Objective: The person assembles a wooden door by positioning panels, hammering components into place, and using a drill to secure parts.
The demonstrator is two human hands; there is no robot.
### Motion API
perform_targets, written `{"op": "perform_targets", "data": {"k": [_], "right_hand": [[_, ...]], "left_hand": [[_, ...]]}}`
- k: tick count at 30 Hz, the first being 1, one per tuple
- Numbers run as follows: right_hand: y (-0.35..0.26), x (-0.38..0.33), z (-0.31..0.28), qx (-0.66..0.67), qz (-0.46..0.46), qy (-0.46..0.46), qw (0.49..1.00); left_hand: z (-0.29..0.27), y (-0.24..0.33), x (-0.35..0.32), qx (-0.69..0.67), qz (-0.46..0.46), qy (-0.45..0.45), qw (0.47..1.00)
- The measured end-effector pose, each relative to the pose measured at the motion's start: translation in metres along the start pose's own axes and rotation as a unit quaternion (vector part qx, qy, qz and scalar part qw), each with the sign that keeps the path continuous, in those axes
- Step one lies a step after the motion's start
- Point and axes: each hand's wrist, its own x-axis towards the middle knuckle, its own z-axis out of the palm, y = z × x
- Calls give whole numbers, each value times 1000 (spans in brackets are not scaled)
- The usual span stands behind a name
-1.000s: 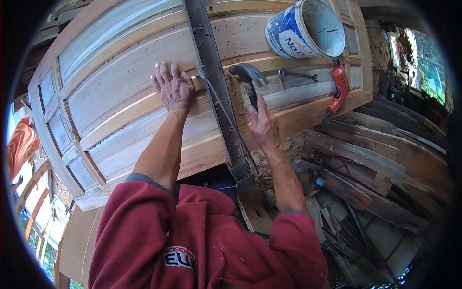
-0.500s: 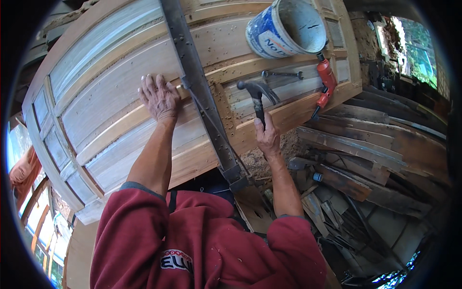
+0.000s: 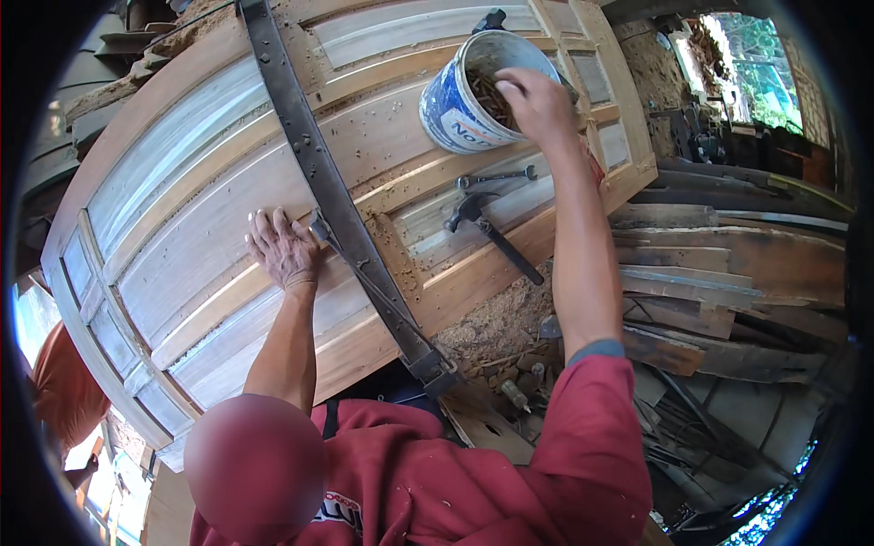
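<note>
My left hand [image 3: 285,247] lies flat on the panelled wooden door [image 3: 214,196], fingers stretched out, just left of a dark metal bar clamp [image 3: 314,168]. At the upper right, my right hand [image 3: 543,107] is over the mouth of a blue and white bucket [image 3: 446,114], its fingers curled together. Whatever they may hold is hidden. Small brown stick-like pieces [image 3: 490,96] show inside the bucket. A claw hammer [image 3: 496,238] rests on the door below the bucket, beside a wrench [image 3: 496,176]. My right forearm mostly covers a red power tool [image 3: 596,168].
Wood crumbs dot the door. Stacked old boards [image 3: 728,264] and scrap strips fill the right side below the door. A dark tool end [image 3: 492,20] shows behind the bucket. At the far left is a person in orange clothing [image 3: 68,387].
My right hand has let go of the hammer, which now lies on the door, and has moved up to the bucket. My left hand remains flat on the door.
</note>
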Motion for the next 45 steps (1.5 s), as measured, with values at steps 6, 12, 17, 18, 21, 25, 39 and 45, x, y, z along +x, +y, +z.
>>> {"op": "perform_targets", "data": {"k": [6,12,17,18,21,25,39,45], "right_hand": [[110,54,92,-132,52,-300,943],[50,69,71,-186,35,-297,936],[117,48,75,-240,32,-233,942],[107,42,78,-236,56,-229,943],[31,45,33,124,162,-124,971],[47,26,3,251,159,34,954],[123,72,99,-174,51,-260,948],[82,86,100,-114,111,-308,938]], "left_hand": [[4,14,0,-35,19,-6,999],[1,-3,4,-2,1,23,1000],[4,7,1,-34,14,36,999],[2,2,1,-30,14,35,999],[-2,-11,-1,-6,6,39,999],[-5,7,0,-15,19,18,1000],[8,8,-3,-30,24,11,999],[11,-11,-4,-3,11,-5,1000]]}}
